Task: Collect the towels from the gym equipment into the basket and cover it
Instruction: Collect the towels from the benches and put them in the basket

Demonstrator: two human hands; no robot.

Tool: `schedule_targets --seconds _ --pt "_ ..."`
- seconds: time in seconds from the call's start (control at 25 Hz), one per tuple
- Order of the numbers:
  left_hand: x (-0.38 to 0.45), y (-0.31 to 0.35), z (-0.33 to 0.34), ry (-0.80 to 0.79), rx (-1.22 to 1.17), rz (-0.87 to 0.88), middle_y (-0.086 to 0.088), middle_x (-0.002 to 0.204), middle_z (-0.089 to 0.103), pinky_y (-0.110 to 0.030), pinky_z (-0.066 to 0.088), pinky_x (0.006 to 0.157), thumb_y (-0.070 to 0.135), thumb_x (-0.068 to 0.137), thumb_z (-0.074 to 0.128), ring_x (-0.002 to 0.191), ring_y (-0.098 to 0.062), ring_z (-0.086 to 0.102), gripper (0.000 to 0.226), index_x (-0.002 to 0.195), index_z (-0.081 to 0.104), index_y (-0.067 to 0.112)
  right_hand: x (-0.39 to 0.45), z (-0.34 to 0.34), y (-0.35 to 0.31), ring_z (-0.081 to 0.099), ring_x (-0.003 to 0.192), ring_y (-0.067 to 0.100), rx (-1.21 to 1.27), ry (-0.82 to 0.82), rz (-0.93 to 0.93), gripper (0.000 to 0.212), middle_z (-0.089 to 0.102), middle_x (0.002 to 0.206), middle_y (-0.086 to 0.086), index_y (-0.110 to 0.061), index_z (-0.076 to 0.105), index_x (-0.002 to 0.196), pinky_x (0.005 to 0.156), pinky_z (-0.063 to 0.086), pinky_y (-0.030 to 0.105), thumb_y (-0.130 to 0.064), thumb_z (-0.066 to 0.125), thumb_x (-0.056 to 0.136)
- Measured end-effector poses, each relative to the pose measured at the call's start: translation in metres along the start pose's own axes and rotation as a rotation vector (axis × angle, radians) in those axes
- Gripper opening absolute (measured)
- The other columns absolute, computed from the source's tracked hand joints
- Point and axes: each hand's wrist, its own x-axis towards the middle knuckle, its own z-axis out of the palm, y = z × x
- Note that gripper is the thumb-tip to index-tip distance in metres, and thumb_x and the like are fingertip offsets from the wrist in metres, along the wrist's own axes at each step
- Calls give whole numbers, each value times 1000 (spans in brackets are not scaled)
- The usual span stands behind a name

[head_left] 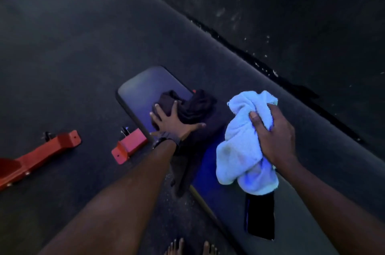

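Observation:
A dark brown towel (194, 106) lies crumpled across a padded bench (137, 92) and hangs over its right side. My left hand (173, 121) rests flat on this towel with the fingers spread over its left part. My right hand (275, 129) is shut on a bunched light blue towel (243, 146), held above the nearer part of the bench. No basket is in view.
Red steel feet of gym frames (129, 146) (41, 154) sit on the dark rubber floor to the left. A black phone (260, 216) lies on the bench near me. A dark wall (291, 15) runs along the right. My bare toes (191, 247) show at the bottom.

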Motion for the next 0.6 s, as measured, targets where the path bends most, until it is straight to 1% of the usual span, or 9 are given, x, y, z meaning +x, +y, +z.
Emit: schedule_targets --seconds 0.04,0.08,0.12,0.16,0.24,0.28,0.32,0.44,0.6 --pt "4 -4 17 -35 35 -30 -4 163 -27 -76 17 107 86 31 73 150 -38 -19 144 151 1 52 0 10 7 65 89 13 -6 -10 2 22 68 93 -10 -30 57 102 79 50 33 -51 55 95" --pt "8 -7 31 -53 96 -43 -5 161 -31 -77 21 104 82 29 78 149 -40 -20 151 150 -6 52 -1 18 13 65 89 13 -4 -19 7 23 68 93 -10 -30 57 102 80 51 35 -51 55 94" --pt "11 -7 41 -53 162 -47 -8 162 -29 -76 26 102 77 31 82 149 -42 -17 152 150 -7 49 -3 24 17 66 89 13 2 -28 17 23 68 93 -10 -30 58 102 81 53 37 -51 55 94" --pt "14 -7 46 -27 208 -36 -11 163 -21 -73 34 101 70 38 86 149 -44 -9 144 151 0 45 -6 29 20 66 90 12 9 -35 29 23 68 93 -10 -30 58 102 82 54 38 -51 55 94" --pt "20 -11 42 102 201 48 -18 158 12 -60 47 94 46 61 83 143 -49 17 98 141 28 33 -13 31 21 66 91 12 11 -37 39 23 69 95 -9 -30 58 104 83 55 41 -50 56 94" --pt "22 -14 35 165 169 93 -18 149 28 -54 51 89 34 68 77 135 -49 31 75 132 39 27 -17 30 19 66 92 14 7 -40 43 25 69 96 -8 -29 58 106 84 55 41 -50 56 94" --pt "23 -18 25 201 139 124 -18 139 39 -50 52 84 28 71 72 126 -48 42 60 124 45 23 -19 28 16 66 93 15 1 -43 45 27 69 98 -8 -28 58 109 85 54 42 -51 55 94" --pt "8 -16 -24 245 57 199 -16 119 55 -45 52 83 31 72 70 107 -45 58 46 113 53 21 -18 11 -10 66 92 17 -6 -14 28 28 69 96 -6 -28 57 107 84 54 42 -52 55 94" --pt "-39 12 -122 325 -68 239 -7 107 60 -37 50 79 45 64 70 98 -39 64 45 104 53 32 -9 -33 -89 65 89 18 0 38 -45 30 68 93 -6 -28 58 103 82 53 42 -56 51 93"
